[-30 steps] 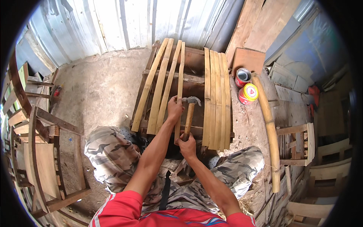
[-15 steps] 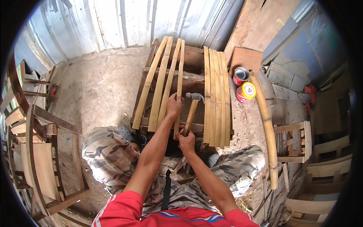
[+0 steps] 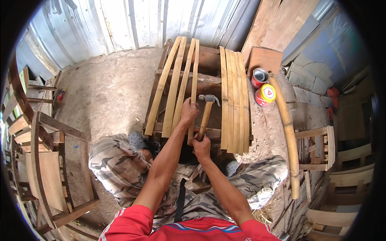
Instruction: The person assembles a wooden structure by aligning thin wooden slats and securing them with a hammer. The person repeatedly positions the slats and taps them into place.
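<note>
A wooden frame [image 3: 209,80] lies on the dirt floor in front of me, with several pale curved slats laid across it. My left hand [image 3: 188,113] grips one loose slat [image 3: 194,76] near its lower part, pressing it to the lower crossbar. My right hand [image 3: 202,147] holds the wooden handle of a claw hammer [image 3: 206,112]. The steel hammer head is raised just right of my left hand, above the frame. Several slats [image 3: 234,100] on the right lie tight together.
Two red tins [image 3: 263,86] stand right of the frame beside a long bamboo pole [image 3: 287,128]. Unfinished wooden chair frames [image 3: 44,160] stand at my left and more [image 3: 321,148] at my right. Corrugated metal sheeting [image 3: 132,20] walls the back.
The hammer head has swung a little up and toward the slat under my left hand. Both hands stay in much the same place on the slat and the handle.
</note>
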`<action>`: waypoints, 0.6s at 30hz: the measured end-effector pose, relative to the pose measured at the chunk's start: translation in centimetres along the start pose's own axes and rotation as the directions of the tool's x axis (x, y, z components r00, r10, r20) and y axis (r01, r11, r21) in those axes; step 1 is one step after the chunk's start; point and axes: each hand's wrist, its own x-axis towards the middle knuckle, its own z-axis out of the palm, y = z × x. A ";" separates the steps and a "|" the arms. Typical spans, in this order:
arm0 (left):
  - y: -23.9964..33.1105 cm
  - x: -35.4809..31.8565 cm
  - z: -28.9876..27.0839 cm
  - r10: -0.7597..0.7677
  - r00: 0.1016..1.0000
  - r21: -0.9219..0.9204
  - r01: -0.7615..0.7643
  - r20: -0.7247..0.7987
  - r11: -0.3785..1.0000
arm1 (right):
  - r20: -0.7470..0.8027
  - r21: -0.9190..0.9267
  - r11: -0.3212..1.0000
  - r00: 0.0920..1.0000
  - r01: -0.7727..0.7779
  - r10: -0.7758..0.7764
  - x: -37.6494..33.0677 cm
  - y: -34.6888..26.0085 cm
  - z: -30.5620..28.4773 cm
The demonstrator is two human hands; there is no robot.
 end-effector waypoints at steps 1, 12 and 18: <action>0.0 0.0 -0.2 -0.009 1.000 0.001 0.009 0.005 1.000 | -0.001 0.013 1.000 1.000 0.010 -0.010 -0.1 0.0 0.3; -2.7 2.3 -2.3 0.122 0.992 0.211 -0.113 -0.030 0.971 | 0.006 0.017 0.998 0.998 0.059 -0.059 -0.4 -0.4 1.4; 1.0 1.4 -2.0 0.074 0.981 0.383 -0.140 0.182 0.913 | 0.042 -0.012 1.000 0.999 0.000 0.000 0.4 0.1 -0.6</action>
